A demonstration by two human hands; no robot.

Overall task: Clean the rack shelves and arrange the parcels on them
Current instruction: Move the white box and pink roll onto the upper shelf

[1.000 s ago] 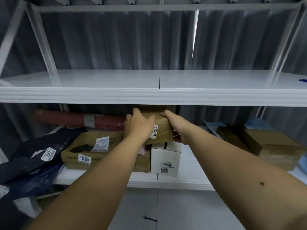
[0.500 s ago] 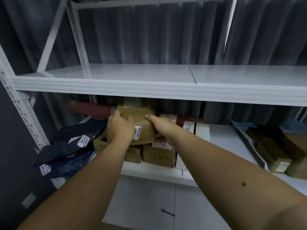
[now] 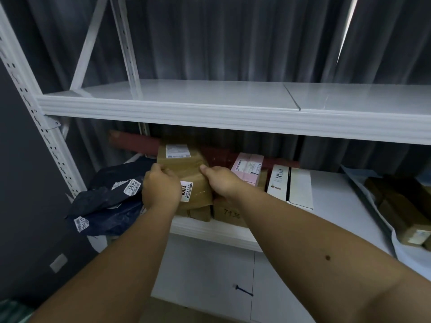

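A brown taped cardboard parcel [image 3: 184, 166] with white labels is gripped from both sides by my left hand [image 3: 159, 188] and my right hand [image 3: 221, 180]. It sits above other brown boxes [image 3: 227, 214] on the lower rack shelf [image 3: 331, 194]. Beside it lie a pink box [image 3: 248, 167], a white box [image 3: 290, 184] and a long dark-red tube [image 3: 135, 142] at the back. A dark blue mailer bag [image 3: 109, 201], labelled 2523, hangs off the shelf's left end. The upper shelf [image 3: 210, 96] carries nothing in view.
More brown parcels [image 3: 401, 206] on a pale wrapper lie at the lower shelf's right end. White perforated uprights [image 3: 39, 117] frame the rack on the left. Grey curtains hang behind. A white panel with a black screw [image 3: 242, 289] is below the lower shelf.
The view has shifted left and down along the rack. Both hands have carried the brown parcel leftward and slightly outward above the stacked boxes, holding it throughout.
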